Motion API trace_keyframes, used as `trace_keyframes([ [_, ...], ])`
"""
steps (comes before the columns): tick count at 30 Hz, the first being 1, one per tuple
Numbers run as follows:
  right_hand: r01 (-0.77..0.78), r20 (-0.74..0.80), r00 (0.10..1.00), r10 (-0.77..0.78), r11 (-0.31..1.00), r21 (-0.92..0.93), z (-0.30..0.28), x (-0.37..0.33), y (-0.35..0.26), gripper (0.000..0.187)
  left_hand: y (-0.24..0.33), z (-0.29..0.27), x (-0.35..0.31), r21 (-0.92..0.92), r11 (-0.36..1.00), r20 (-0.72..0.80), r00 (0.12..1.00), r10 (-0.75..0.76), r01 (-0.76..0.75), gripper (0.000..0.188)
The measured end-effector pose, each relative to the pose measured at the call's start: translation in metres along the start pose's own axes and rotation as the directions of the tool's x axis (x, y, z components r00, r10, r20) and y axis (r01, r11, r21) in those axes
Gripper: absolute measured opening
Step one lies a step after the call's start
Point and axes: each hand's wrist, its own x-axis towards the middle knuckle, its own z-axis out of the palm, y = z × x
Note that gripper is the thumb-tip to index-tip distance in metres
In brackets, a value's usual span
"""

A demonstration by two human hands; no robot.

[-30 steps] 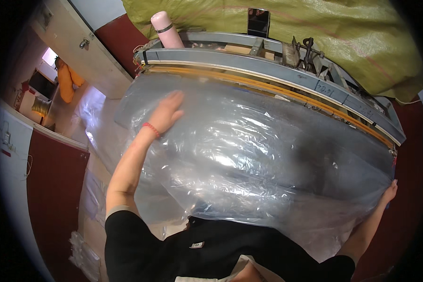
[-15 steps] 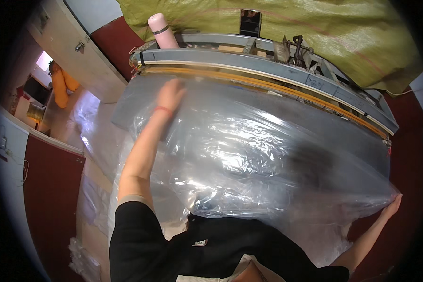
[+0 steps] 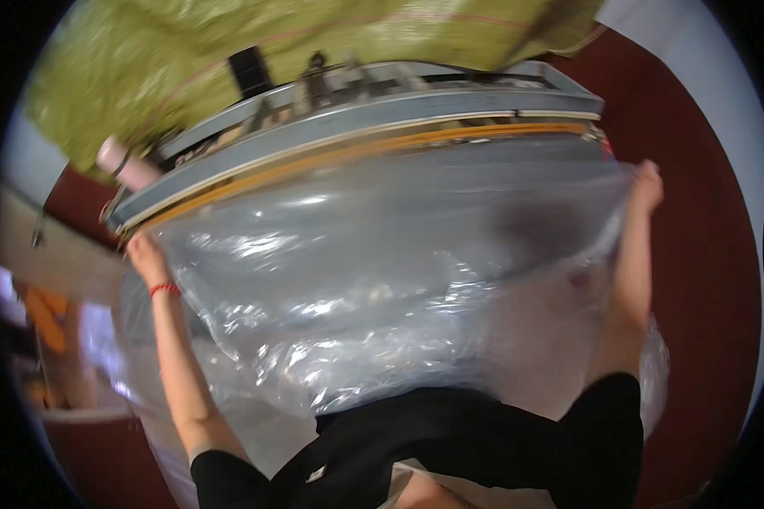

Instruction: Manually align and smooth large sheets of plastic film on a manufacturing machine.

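A wide sheet of clear plastic film point(image 3: 356, 246) is stretched across the grey bench top between my two hands. At the film's far left corner, beside the end of the long machine, my left hand point(image 3: 148, 259) is closed on its edge; a red band circles that wrist. My right hand point(image 3: 647, 188) grips the opposite far corner, raised near the machine's right end. Crumpled folds of the film hang toward my body. Just beyond the far edge runs the long grey metal bar machine point(image 3: 399, 110), with an orange strip point(image 3: 356, 153) along its front.
A pink bottle point(image 3: 127, 164) stands at the machine's left end. Metal clamp parts point(image 3: 316, 76) and a dark flat panel point(image 3: 249, 72) are at the back, before a yellow-green tarp point(image 3: 331, 25). A dark red wall point(image 3: 696, 254) rises at right. More plastic lies at left.
My left hand has gone from lying over the film to holding its left corner. My right hand has carried the other corner up toward the machine. The view has turned to the right.
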Motion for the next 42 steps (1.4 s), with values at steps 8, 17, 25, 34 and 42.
trace_keyframes([
  [8,-0.357,0.347,0.927,0.144,0.623,0.696,0.128,-0.058,-0.1,0.022,-0.143,-0.061,0.075,0.422,0.907,-0.138,0.989,0.06,0.004,0.025],
  [17,-0.232,0.115,0.969,0.218,0.642,0.731,0.143,-0.057,-0.122,0.012,-0.144,-0.039,0.087,0.01,1.0,-0.144,0.989,-0.019,0.021,0.017],
  [25,-0.461,0.302,0.884,0.357,0.561,0.687,0.106,-0.048,-0.141,0.018,-0.101,-0.02,0.072,-0.146,0.959,-0.175,0.947,-0.268,0.244,0.017],
  [34,-0.457,0.438,0.883,0.172,0.532,0.713,0.094,-0.054,-0.136,0.03,-0.105,-0.049,0.069,-0.019,0.988,0.061,0.986,-0.153,0.155,0.01],
  [42,-0.076,0.079,0.996,0.046,0.898,0.433,-0.024,-0.066,-0.117,0.021,0.019,-0.064,-0.017,-0.042,0.999,0.322,0.947,-0.017,0.032,0.002],
])
